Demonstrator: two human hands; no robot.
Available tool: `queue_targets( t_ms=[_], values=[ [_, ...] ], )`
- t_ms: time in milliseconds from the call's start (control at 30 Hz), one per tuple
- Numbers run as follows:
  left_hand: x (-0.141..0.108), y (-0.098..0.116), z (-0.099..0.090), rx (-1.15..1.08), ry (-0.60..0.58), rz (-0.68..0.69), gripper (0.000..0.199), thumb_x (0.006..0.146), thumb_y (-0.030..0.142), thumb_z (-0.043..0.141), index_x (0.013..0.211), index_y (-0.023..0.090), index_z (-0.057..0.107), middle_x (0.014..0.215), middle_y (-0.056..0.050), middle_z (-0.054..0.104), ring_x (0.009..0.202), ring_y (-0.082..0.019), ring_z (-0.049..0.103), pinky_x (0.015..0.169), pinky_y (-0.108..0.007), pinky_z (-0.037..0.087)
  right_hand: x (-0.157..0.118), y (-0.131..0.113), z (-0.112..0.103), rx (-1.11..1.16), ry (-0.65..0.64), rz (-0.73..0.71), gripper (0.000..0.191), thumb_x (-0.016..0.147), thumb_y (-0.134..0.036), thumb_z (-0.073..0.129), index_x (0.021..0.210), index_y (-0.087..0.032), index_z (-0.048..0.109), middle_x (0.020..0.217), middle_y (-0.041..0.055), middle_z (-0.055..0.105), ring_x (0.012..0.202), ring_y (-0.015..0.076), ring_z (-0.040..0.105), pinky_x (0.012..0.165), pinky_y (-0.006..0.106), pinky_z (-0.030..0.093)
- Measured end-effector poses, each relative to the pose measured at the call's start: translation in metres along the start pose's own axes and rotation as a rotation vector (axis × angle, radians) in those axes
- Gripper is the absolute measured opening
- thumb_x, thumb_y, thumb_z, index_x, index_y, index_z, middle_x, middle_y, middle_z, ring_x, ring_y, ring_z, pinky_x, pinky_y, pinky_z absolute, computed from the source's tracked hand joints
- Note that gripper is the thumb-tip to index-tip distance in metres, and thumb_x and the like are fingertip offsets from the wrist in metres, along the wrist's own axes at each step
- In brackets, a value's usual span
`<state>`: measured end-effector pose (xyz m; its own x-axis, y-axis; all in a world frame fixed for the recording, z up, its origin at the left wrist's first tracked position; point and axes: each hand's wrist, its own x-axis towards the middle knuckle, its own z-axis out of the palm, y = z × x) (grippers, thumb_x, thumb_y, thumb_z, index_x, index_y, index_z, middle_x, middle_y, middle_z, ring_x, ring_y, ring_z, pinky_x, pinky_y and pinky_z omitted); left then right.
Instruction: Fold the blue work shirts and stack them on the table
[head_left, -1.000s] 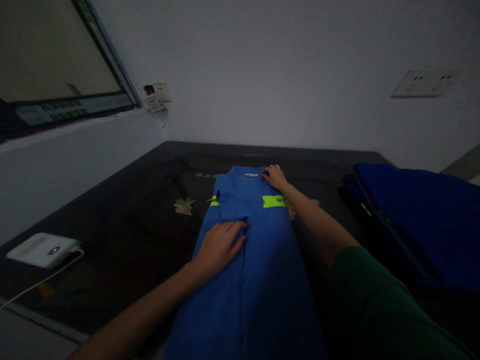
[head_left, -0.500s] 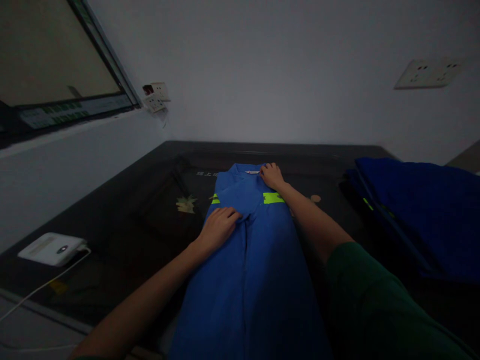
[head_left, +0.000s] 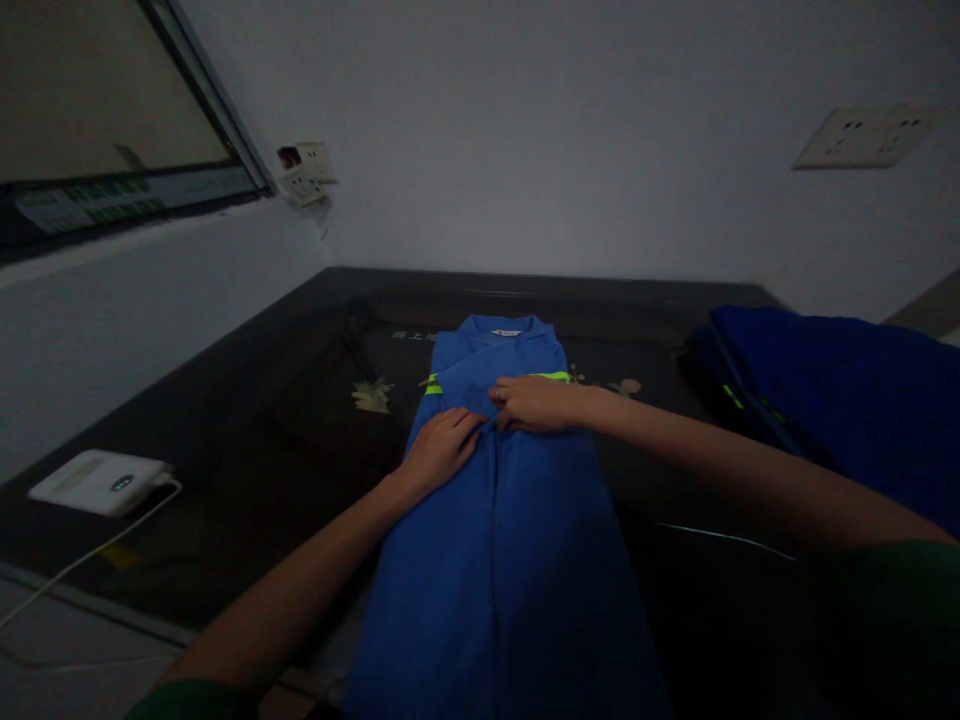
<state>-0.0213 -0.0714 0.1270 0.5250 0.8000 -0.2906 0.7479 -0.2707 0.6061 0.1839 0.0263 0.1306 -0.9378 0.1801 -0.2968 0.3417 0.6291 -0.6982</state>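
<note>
A blue garment (head_left: 555, 560) with yellow-green bands lies lengthwise on the dark table (head_left: 300, 320), its collar and white label at the far end. My left hand (head_left: 445, 445) is on the garment's left half near the centre line, its fingers closed on the cloth. Just beside it, my right hand (head_left: 532, 402) has its fingers bent and pinched on the cloth at the centre, below the collar. The two hands nearly meet. The right forearm crosses the garment's right edge.
On the right lies a stack of folded dark blue clothes (head_left: 840, 370). A white device (head_left: 101, 482) with a white cable sits at the left edge. Wall sockets (head_left: 862, 138) are at the right, others at the back left corner. A window is upper left.
My right hand has moved from the right side of the collar down and inward, next to my left hand. My left hand has stayed nearly in place. The view has shifted slightly.
</note>
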Motion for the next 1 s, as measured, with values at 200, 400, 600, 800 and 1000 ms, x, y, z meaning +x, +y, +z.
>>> queue_targets(
  t_ms=[200, 400, 600, 800, 1000],
  values=[
    [-0.002, 0.003, -0.002, 0.043, -0.016, 0.035, 0.027, 0.095, 0.019, 0.044, 0.117, 0.018, 0.060, 0.104, -0.008, 0.063, 0.096, -0.021, 0.058, 0.086, -0.035, 0.048, -0.001, 0.007, -0.010, 0.025, -0.008, 0.024, 0.023, 0.079, -0.011, 0.063, 0.091, -0.026, 0.075, 0.106, 0.0051, 0.066, 0.099, 0.0218, 0.057, 0.077, 0.030, 0.044],
    [0.000, 0.008, 0.002, 0.104, -0.037, 0.112, 0.028, 0.093, 0.017, 0.045, 0.114, 0.018, 0.063, 0.103, -0.009, 0.059, 0.096, -0.021, 0.055, 0.084, -0.035, 0.048, -0.005, 0.013, 0.000, 0.247, 0.026, 0.001, 0.018, 0.090, -0.016, 0.051, 0.095, -0.021, 0.068, 0.096, 0.0046, 0.065, 0.089, 0.0178, 0.057, 0.079, 0.030, 0.045],
    [-0.003, 0.012, 0.006, 0.098, -0.093, 0.100, 0.024, 0.093, 0.019, 0.046, 0.112, 0.016, 0.062, 0.106, -0.009, 0.064, 0.099, -0.022, 0.057, 0.088, -0.038, 0.047, -0.003, 0.009, 0.034, 0.422, 0.225, 0.111, 0.013, 0.093, -0.018, 0.047, 0.096, -0.018, 0.060, 0.096, 0.0057, 0.063, 0.092, 0.0180, 0.056, 0.084, 0.032, 0.044],
    [-0.007, 0.022, 0.001, 0.043, -0.077, 0.096, 0.019, 0.094, 0.024, 0.048, 0.105, 0.017, 0.062, 0.103, -0.008, 0.064, 0.100, -0.023, 0.056, 0.090, -0.039, 0.045, -0.002, 0.007, 0.056, 0.454, 0.332, 0.164, 0.010, 0.091, -0.017, 0.051, 0.098, -0.018, 0.057, 0.095, 0.0052, 0.061, 0.091, 0.0182, 0.054, 0.083, 0.031, 0.042],
    [-0.013, 0.057, -0.038, -0.039, -0.167, -0.031, 0.022, 0.095, 0.022, 0.043, 0.096, 0.016, 0.064, 0.098, -0.009, 0.063, 0.092, -0.021, 0.058, 0.082, -0.035, 0.046, -0.003, 0.008, 0.066, 0.356, 0.433, 0.260, 0.011, 0.087, -0.024, 0.061, 0.096, -0.018, 0.060, 0.098, 0.0065, 0.062, 0.096, 0.0202, 0.052, 0.088, 0.033, 0.040]
  ],
)
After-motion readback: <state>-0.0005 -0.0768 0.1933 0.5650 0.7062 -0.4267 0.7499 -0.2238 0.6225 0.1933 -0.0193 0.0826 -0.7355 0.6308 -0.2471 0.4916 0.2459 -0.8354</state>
